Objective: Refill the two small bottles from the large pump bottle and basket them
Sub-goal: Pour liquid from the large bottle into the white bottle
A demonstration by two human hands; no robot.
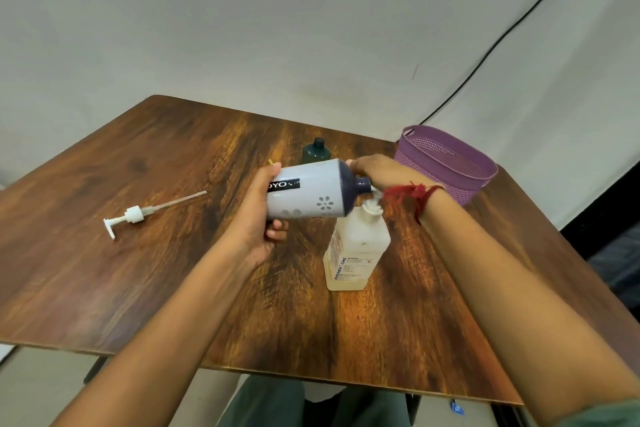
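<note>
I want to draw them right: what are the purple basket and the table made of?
The purple basket looks like matte moulded plastic, with rows of tiny holes. The table seems to be wood or wood-look laminate: brown streaky grain, slight sheen.

- Single view: wide-angle camera worn on the person's head, facing forward and down over the wooden table (138, 270).
- Range close: both forearms enter from the bottom edge; left hand (256, 218) and right hand (377, 170) grip the large bottle (311, 191) near frame centre.
- Upper half shows the pale wall (277, 28) beyond the table's far edge.
- View slightly rolled: table's near edge slopes down to the right.
</note>
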